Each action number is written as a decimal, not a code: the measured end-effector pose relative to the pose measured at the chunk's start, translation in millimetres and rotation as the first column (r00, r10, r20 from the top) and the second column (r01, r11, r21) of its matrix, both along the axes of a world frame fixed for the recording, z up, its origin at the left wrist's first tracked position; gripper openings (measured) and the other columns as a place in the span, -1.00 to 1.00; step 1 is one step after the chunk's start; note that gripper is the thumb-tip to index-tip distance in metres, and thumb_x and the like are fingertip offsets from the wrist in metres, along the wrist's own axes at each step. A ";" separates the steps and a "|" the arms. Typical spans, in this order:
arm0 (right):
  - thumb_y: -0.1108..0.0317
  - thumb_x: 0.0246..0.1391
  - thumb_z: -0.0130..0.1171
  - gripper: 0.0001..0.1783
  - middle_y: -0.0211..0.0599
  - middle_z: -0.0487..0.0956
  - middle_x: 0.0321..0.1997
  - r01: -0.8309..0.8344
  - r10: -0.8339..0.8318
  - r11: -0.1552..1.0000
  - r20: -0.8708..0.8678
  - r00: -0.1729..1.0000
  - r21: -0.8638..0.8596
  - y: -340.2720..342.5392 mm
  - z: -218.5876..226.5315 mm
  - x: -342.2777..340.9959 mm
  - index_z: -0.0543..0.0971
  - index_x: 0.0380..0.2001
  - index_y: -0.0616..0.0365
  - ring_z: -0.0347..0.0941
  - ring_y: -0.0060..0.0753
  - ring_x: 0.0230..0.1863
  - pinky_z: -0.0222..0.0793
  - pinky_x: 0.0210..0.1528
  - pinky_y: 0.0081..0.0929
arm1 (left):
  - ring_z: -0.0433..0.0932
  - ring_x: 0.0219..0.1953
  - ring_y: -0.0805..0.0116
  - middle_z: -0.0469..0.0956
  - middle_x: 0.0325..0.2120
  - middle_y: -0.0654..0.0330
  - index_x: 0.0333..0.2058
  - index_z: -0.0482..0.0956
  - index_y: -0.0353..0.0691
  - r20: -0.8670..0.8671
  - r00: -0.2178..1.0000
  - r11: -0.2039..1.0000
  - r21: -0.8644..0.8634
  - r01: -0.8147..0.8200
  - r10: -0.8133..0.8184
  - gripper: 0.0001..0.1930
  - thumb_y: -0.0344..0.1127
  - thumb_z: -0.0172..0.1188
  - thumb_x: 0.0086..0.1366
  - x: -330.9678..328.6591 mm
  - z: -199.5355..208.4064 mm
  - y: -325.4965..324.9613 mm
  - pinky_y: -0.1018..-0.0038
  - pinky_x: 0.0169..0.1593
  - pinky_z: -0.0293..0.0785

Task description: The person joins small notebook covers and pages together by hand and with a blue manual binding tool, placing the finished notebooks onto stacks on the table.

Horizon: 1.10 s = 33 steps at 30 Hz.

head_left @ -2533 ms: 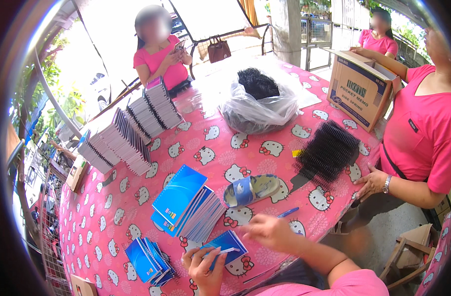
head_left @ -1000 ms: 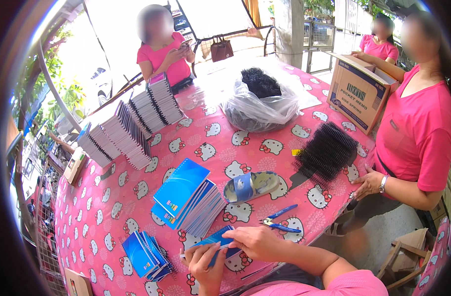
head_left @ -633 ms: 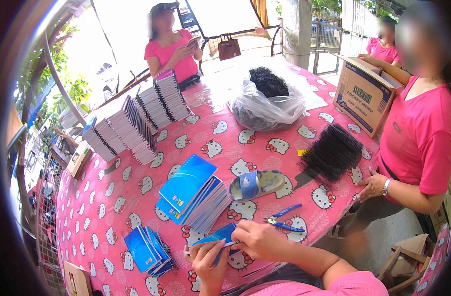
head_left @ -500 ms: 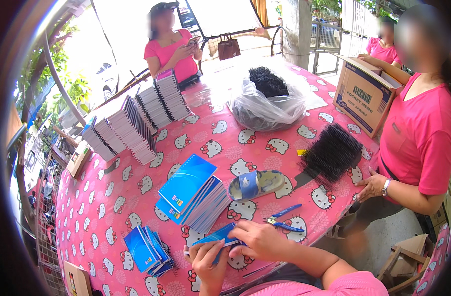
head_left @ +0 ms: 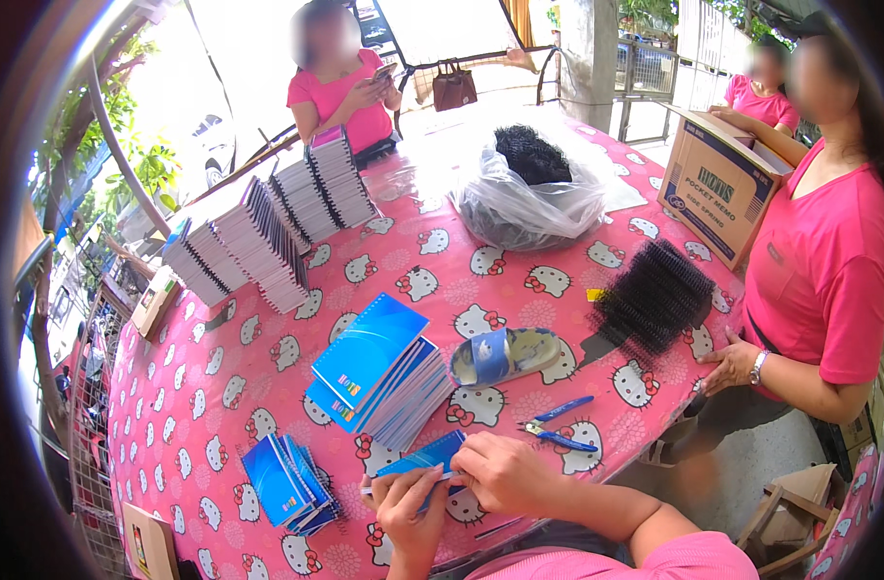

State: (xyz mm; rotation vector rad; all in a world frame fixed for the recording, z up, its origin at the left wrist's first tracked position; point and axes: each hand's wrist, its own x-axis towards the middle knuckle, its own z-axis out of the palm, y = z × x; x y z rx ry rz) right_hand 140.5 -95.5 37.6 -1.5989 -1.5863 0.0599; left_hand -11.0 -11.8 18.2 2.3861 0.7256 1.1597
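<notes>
My left hand point(head_left: 413, 512) grips a small blue notebook point(head_left: 424, 458) near the table's front edge, its fingers wrapped round the near side. At the notebook's right end, my right hand point(head_left: 505, 474) has its fingers pinched together against the edge; what they hold is hidden. Just beyond stands a leaning stack of blue notebooks point(head_left: 389, 372). A smaller pile of blue notebooks point(head_left: 285, 483) with black coils lies to the left. Blue-handled cutters point(head_left: 558, 425) rest right of my hands, and a blue patterned slide sandal point(head_left: 505, 358) sits beyond them.
Black spiral coils point(head_left: 654, 298) are heaped at the right. A plastic bag point(head_left: 519, 208) of black coils stands farther back. Tall notebook stacks point(head_left: 258, 232) line the far left. One person in pink point(head_left: 819, 280) stands at the right by a cardboard box point(head_left: 717, 188); others stand behind the table.
My right hand's fingers have shifted slightly and drawn together at the notebook's end. My left hand keeps its hold. The cutters and the stacks lie as before.
</notes>
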 end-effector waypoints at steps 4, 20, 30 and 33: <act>0.37 0.02 0.20 -0.88 -0.22 0.49 -0.42 0.028 -0.026 0.998 0.039 0.999 -0.065 0.6 -3.7 -4.3 0.54 -0.41 0.19 0.48 -0.11 -0.32 0.42 -0.29 -0.26 | 0.46 -0.32 0.30 0.65 -0.42 0.25 -0.35 0.72 -0.15 -0.002 1.000 1.000 0.016 0.000 0.000 -0.70 -0.48 0.47 -0.16 0.4 2.0 0.4 0.40 -0.20 0.33; 0.16 -0.32 0.49 -0.19 -0.14 0.40 0.04 0.483 -0.390 0.870 0.460 0.798 -0.101 16.0 -63.3 132.7 0.33 0.03 0.10 0.44 -0.01 -0.03 0.43 -0.07 -0.15 | 0.50 -0.27 0.20 0.60 -0.41 0.20 -0.34 0.67 -0.20 -0.002 1.000 1.000 -0.013 -0.010 0.009 -0.65 -0.42 0.51 -0.21 -3.1 1.7 3.0 0.32 -0.19 0.38; 0.58 -0.20 0.11 -0.61 -0.24 0.53 -0.53 0.305 -0.309 0.950 -0.354 0.883 -0.069 -8.7 -39.9 152.5 0.30 -0.22 0.14 0.51 -0.39 -0.51 0.41 -0.42 -0.47 | 0.51 -0.31 0.24 0.60 -0.49 0.25 -0.43 0.65 -0.13 0.018 0.996 0.995 -0.036 0.090 -0.089 -0.70 -0.38 0.52 -0.24 3.6 2.1 4.2 0.34 -0.13 0.31; 0.59 -0.24 0.13 -0.62 -0.25 0.53 -0.55 0.189 -0.303 0.911 -0.284 0.909 -0.367 -11.9 -33.7 130.6 0.30 -0.27 0.15 0.54 -0.12 -0.45 0.46 -0.29 -0.33 | 0.50 -0.33 0.24 0.59 -0.50 0.24 -0.44 0.65 -0.13 0.006 0.995 0.995 -0.023 0.098 -0.098 -0.69 -0.40 0.52 -0.25 7.1 3.7 7.4 0.35 -0.16 0.34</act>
